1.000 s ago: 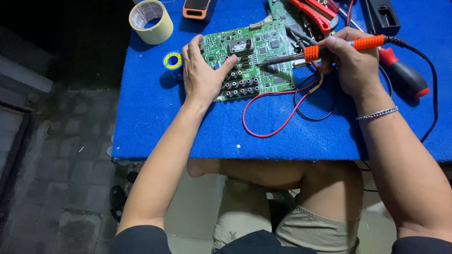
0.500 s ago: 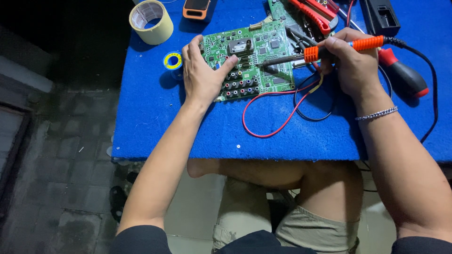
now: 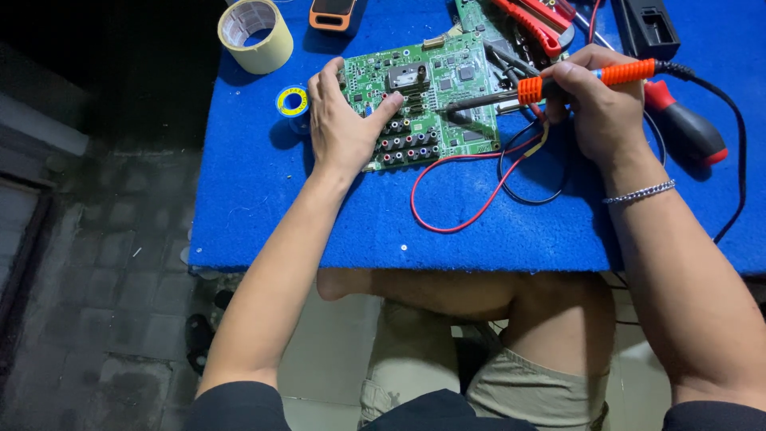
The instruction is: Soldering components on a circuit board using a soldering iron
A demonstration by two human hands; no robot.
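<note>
Blue felt-like covering is lining the bench (image 3: pixel 263 207), and a person is sitting at its near edge with both forearms reaching across it.

Left hand (image 3: pixel 339 128): the palm is lying flat, pressing down on the left end of a green circuit board (image 3: pixel 423 100). The fingers are spread and pointing toward the far edge; the thumb is angling right across the board beside a row of round connectors. The hand is open, gripping nothing, only bearing on the board. The forearm is running straight back toward the near edge.

Right hand (image 3: pixel 602 108): the fingers are closed around the orange handle of a soldering iron (image 3: pixel 558 84), pen fashion, with the wrist bent slightly inward. A metal bracelet (image 3: pixel 638 193) is circling the wrist. The iron is lying almost level, its dark tip pointing left and meeting the right part of the board. A black cord is trailing from the handle toward the right edge.

The board is sitting toward the far edge, near the middle of the bench. Red and black wires (image 3: pixel 479 187) are looping from its right end toward the near edge.

A roll of tan tape (image 3: pixel 257 36) is standing at the far left corner, with a small yellow-and-blue spool (image 3: pixel 292 101) just left of the left hand. A red-and-black screwdriver (image 3: pixel 686 128) is lying right of the right hand.
</note>
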